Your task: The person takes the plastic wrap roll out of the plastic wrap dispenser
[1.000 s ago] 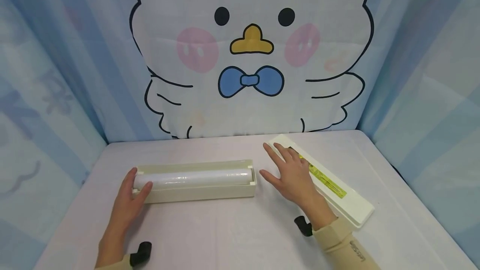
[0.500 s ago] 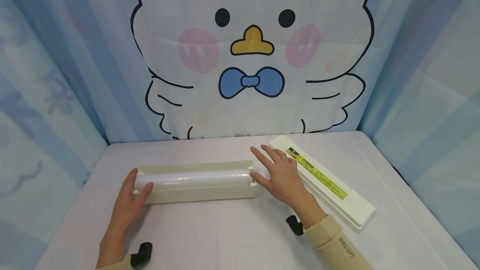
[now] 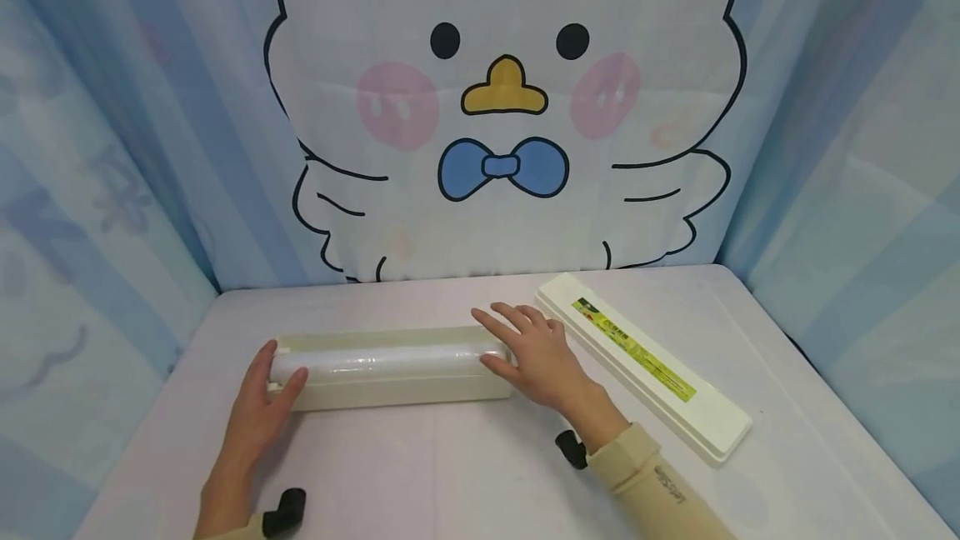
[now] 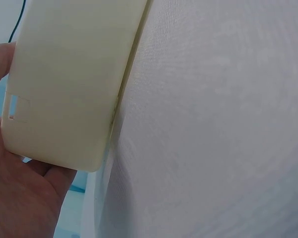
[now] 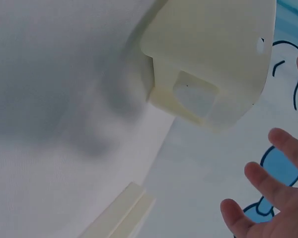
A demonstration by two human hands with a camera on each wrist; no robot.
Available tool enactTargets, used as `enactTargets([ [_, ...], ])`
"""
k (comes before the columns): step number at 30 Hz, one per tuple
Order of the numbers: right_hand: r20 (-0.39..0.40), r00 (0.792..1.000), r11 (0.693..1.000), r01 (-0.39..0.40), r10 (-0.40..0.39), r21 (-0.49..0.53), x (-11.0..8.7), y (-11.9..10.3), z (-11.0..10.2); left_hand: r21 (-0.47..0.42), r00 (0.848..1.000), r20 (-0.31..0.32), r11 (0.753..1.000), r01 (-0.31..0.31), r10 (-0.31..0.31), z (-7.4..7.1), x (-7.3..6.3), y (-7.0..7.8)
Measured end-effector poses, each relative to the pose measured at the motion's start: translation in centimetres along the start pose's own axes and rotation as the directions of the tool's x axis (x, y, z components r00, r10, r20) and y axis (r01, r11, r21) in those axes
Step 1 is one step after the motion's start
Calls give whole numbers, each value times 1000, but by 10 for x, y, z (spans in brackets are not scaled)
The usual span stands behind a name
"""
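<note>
A roll of clear plastic wrap [image 3: 390,362] lies lengthwise in a long cream box [image 3: 405,393] on the table. My left hand [image 3: 255,419] holds the box's left end, thumb over the front edge and fingers at the end and back corner. In the left wrist view the thumb [image 4: 1,60] rests at the upper edge of the box [image 4: 72,89]. Spread and fairly straight, the fingers of my right hand [image 3: 542,361] hover over the box's right end, partly covering it. The right wrist view shows that hand [image 5: 283,198] apart from the box end [image 5: 208,44].
To the right, a long white lid [image 3: 712,417] with a yellow-green label [image 3: 637,348] lies diagonally on the white-covered table [image 3: 420,473]. A printed curtain [image 3: 502,232] hangs directly behind the table, with blue curtains [image 3: 855,273] at both sides.
My right hand has moved left, from beside the lid to over the right end of the box, uncovering the lid's label. My left hand has stayed on the box's left end.
</note>
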State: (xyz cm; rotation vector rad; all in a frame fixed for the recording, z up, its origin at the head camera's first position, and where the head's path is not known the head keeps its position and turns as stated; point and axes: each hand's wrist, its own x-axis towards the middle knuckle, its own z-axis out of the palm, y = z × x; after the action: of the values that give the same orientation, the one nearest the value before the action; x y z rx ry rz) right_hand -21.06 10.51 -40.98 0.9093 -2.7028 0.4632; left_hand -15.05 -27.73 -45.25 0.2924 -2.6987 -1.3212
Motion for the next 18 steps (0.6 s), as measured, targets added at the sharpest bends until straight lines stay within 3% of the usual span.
enactTargets([
  [18, 78, 995, 998, 58, -59, 15, 10, -7, 11, -3, 1000, -5, 1000, -10, 10, 1, 1, -3],
])
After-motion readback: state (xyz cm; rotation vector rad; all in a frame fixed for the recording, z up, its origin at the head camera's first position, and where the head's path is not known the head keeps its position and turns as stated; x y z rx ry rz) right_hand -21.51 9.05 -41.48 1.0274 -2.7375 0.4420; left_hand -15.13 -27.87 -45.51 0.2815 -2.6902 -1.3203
